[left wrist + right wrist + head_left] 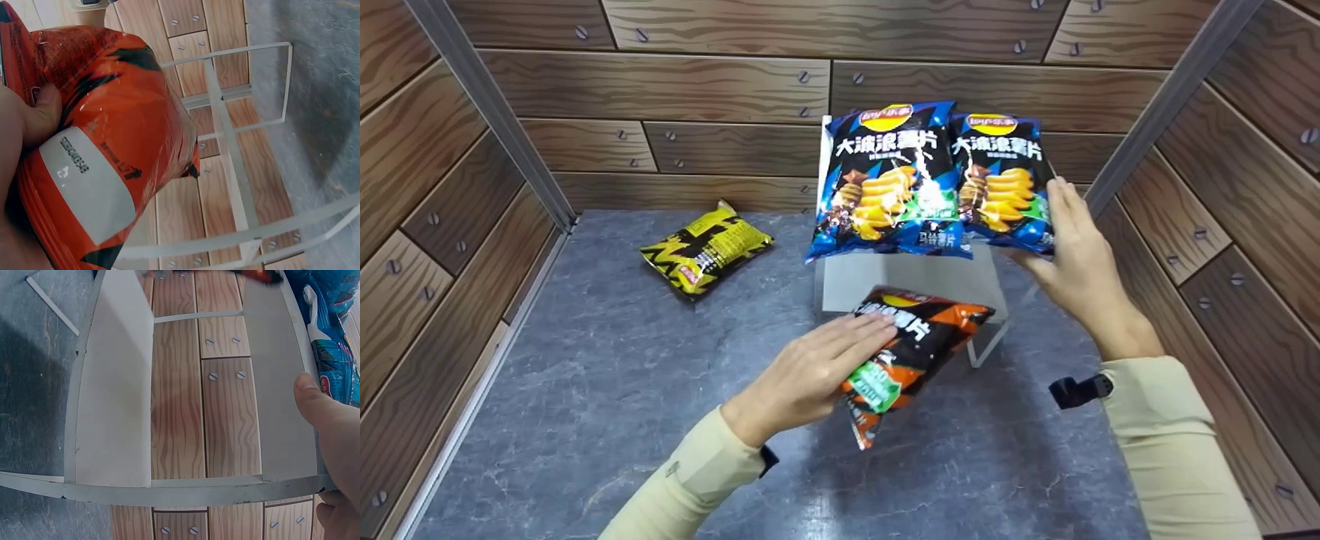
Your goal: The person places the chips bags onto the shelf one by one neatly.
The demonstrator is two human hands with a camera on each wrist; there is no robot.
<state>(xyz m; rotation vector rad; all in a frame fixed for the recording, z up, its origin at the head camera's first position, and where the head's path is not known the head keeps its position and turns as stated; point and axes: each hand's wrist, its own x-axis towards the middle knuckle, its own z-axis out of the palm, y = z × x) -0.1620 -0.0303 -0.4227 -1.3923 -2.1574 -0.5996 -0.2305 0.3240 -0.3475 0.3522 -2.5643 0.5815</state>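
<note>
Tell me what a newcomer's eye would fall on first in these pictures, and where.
Probably the two shiny blue bags, side by side at the white rack, right of centre in the head view. Next, the orange bag in the person's left grip, just below them. The yellow bag lies apart, to the left.

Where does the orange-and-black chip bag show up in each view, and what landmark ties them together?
Head: the bag, just below centre, held in the left hand.
Left wrist: the bag fills much of the left half.
Right wrist: only a blurred orange-and-black edge at the top, probably this bag.
Shared landmark: the pale-framed rack.
</note>
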